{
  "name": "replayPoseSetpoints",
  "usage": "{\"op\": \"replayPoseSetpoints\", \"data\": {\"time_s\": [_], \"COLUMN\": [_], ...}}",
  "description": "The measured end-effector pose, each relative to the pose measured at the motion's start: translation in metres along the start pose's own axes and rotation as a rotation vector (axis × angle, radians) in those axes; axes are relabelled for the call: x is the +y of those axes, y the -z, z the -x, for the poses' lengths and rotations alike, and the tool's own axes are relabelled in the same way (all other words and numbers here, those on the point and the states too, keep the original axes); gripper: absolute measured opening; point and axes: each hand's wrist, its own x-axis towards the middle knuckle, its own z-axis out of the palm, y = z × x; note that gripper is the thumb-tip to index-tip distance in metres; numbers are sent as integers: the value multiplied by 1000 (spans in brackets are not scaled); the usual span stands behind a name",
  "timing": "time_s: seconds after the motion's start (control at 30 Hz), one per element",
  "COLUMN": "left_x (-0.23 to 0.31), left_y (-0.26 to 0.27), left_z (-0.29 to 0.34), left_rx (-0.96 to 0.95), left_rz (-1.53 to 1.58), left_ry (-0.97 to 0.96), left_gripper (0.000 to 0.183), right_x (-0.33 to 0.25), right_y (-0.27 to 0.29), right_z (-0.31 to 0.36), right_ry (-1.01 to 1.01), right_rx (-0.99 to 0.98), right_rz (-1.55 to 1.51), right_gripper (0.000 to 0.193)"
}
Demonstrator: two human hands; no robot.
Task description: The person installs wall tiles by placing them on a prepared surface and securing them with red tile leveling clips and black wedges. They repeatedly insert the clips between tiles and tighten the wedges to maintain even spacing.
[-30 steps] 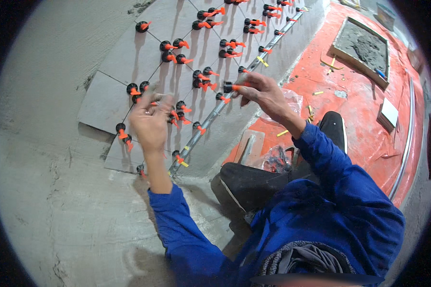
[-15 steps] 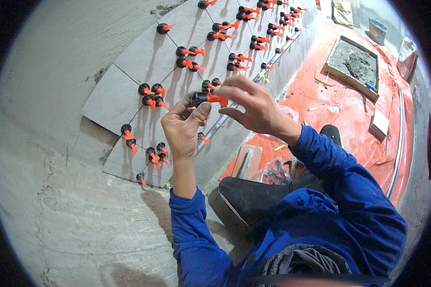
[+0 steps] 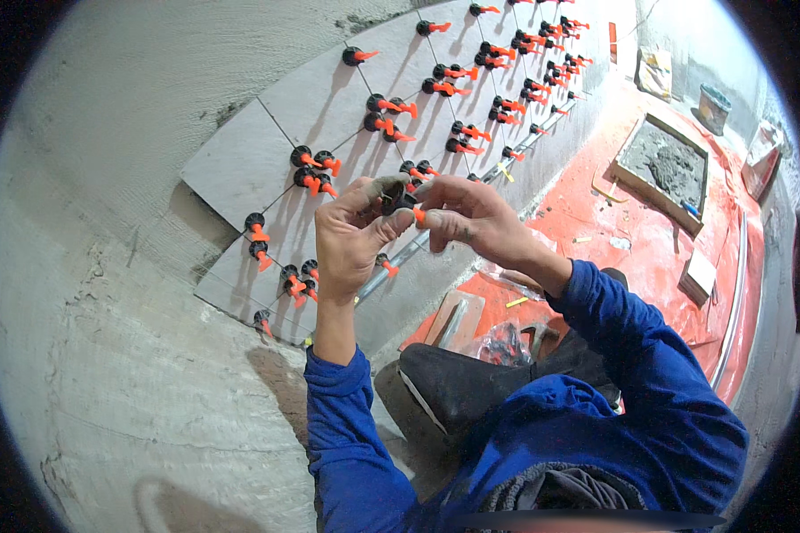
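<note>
Between both hands is a tile leveler [image 3: 398,199] with a black base and an orange handle. My left hand [image 3: 354,233] grips its black base between thumb and fingers. With thumb and fingers pinched, my right hand [image 3: 478,218] holds the orange handle, most of which they hide. Both hands are raised in front of the grey wall tiles [image 3: 231,169]. More levelers of the same kind stick out along the tile joints, including one [image 3: 354,57] high up and one [image 3: 262,322] at the lower corner.
A metal rail [image 3: 396,265] runs along the tiles' edge. Red sheeting [image 3: 569,213] covers the floor at right, bearing a mortar tray [image 3: 620,169], a small tile stack [image 3: 698,277] and a trowel [image 3: 456,322]. A plastic bag of levelers [image 3: 500,345] lies by my leg. A bucket [image 3: 713,108] stands farther back.
My right hand has closed in from beside the leveler and now pinches its orange handle. The leveler has turned in my left hand, its black base tilting toward view. The view has shifted slightly.
</note>
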Motion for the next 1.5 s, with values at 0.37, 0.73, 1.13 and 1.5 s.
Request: {"op": "replayPoseSetpoints", "data": {"time_s": [0.37, 0.73, 1.13, 1.5], "left_x": [2, -3, -13, -12], "left_y": [44, 102, 104, 101], "left_z": [-25, -12, -13, -13], "left_rx": [387, 651, 655, 643], "left_rz": [-113, -193, -217, -224], "left_ry": [-56, -54, -64, -35], "left_gripper": [34, 40, 26, 35], "right_x": [-29, -11, -10, -23], "right_y": [-21, -30, -23, -47], "right_z": [-88, -204, -216, -222], "right_ry": [515, 292, 372, 432], "right_rx": [237, 183, 162, 191], "right_rz": [958, 974, 1054, 1182], "right_gripper": [18, 24, 24, 22]}}
